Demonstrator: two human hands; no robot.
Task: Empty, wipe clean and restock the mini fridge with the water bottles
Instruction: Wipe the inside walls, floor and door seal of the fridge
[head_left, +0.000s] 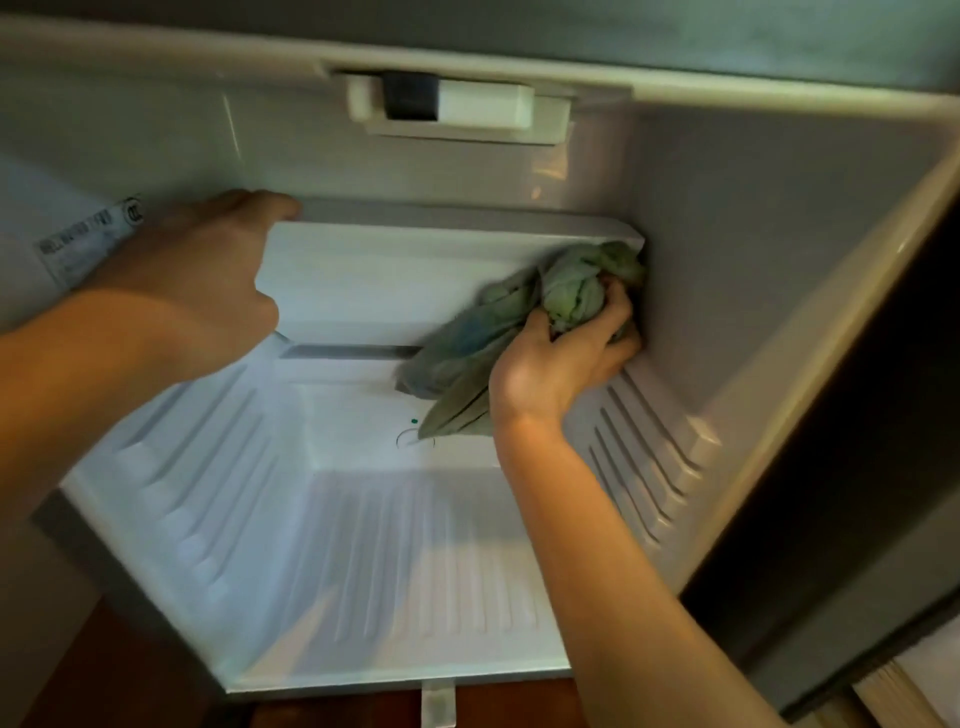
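The left hand (208, 270) rests at the shelf's (415, 270) left end; I cannot tell whether its fingers grip. Bracing there should steady firm, overlapping strokes. The mini fridge (363, 545) opens toward the near side. The cloth (519, 322) runs from its near-left tail to a far-right wad, which the right hand's (566, 353) curled fingers pinch against the right wall.

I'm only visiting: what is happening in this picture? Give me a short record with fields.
place: inside of fridge
bottles: none in view
right hand: grips green cloth at the right end of the shelf, by the side wall
left hand: at the shelf's left end, fingers hidden
top: control box
left wall: sticker, text unreadable
stage: wiping, not yet restocked
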